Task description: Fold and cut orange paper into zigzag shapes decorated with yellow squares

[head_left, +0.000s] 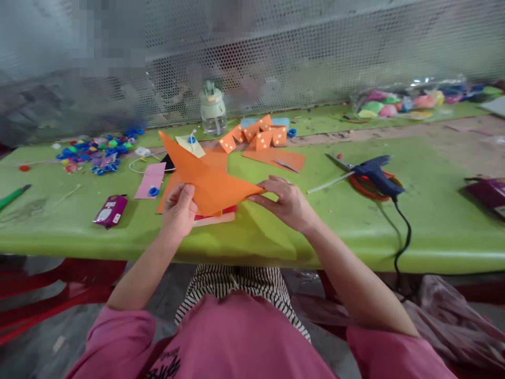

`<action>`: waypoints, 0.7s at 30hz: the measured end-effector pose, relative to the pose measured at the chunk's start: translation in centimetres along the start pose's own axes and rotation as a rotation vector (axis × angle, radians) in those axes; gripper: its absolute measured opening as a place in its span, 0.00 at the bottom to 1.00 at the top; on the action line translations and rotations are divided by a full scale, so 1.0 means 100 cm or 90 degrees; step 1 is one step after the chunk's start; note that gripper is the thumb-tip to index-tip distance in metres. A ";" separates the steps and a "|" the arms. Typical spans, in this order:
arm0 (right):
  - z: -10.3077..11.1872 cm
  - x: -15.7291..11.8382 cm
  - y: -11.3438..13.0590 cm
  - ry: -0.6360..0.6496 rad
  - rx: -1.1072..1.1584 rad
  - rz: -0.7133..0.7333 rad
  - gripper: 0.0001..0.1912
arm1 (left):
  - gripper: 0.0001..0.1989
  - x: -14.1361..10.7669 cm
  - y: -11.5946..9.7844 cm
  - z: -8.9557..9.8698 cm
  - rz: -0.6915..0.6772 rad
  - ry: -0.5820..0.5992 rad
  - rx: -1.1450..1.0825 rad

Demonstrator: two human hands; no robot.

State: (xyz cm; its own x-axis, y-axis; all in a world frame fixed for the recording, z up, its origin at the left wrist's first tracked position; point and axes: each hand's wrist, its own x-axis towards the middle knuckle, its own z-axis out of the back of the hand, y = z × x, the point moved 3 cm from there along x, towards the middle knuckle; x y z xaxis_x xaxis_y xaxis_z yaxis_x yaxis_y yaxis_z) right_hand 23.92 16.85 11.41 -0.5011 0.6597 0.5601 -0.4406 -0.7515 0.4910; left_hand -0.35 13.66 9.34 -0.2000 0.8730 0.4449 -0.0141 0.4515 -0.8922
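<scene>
A sheet of orange paper (pixel 209 184) is held up over the table, bent so that two corners point out to the upper left and to the right. My left hand (pixel 179 210) grips its lower left part, thumb on top. At the right corner, my right hand (pixel 282 200) pinches the tip between thumb and fingers. Beneath the sheet lie more papers, with red and pale orange edges showing. Behind it stand folded orange pieces with pale dots (pixel 256 134). A pair of scissors (pixel 286 166) seems to rest on another orange paper (pixel 256 155).
A blue glue gun (pixel 374 176) with a black cord lies to the right. A clear bottle (pixel 213 110) stands at the back. Colourful small pieces (pixel 98 152), a purple packet (pixel 110 210) and a green pen (pixel 13 197) are at left. A plastic bag (pixel 402 102) sits back right.
</scene>
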 end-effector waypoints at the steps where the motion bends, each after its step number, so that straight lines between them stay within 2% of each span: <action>1: 0.003 0.002 0.002 -0.011 -0.020 0.007 0.14 | 0.15 0.002 0.000 0.002 -0.013 -0.031 -0.034; 3: 0.011 0.007 0.008 -0.036 -0.069 0.014 0.13 | 0.11 0.006 -0.001 0.004 -0.027 -0.045 -0.079; 5: 0.018 0.012 0.014 -0.055 -0.122 0.016 0.11 | 0.11 0.010 -0.006 0.005 -0.028 -0.008 -0.083; 7: 0.024 0.017 0.020 -0.046 -0.161 0.021 0.09 | 0.12 0.016 -0.013 0.009 -0.035 -0.004 -0.108; 13: 0.033 0.028 0.023 0.013 -0.196 0.041 0.09 | 0.12 0.041 -0.034 0.033 -0.058 -0.131 -0.137; 18: 0.031 0.032 0.021 0.023 -0.217 0.059 0.11 | 0.15 0.051 -0.042 0.044 -0.036 -0.099 -0.116; 21: 0.028 0.034 0.023 0.036 -0.217 0.076 0.12 | 0.16 0.051 -0.045 0.048 -0.058 -0.128 -0.114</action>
State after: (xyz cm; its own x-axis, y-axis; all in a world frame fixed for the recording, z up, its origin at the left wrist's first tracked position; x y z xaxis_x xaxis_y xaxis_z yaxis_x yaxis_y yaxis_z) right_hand 23.29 17.35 16.33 -0.6006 0.5730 0.5576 -0.5943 -0.7865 0.1680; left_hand -6.01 15.20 15.24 -0.3971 0.7813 0.4815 0.1295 0.5671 -0.8134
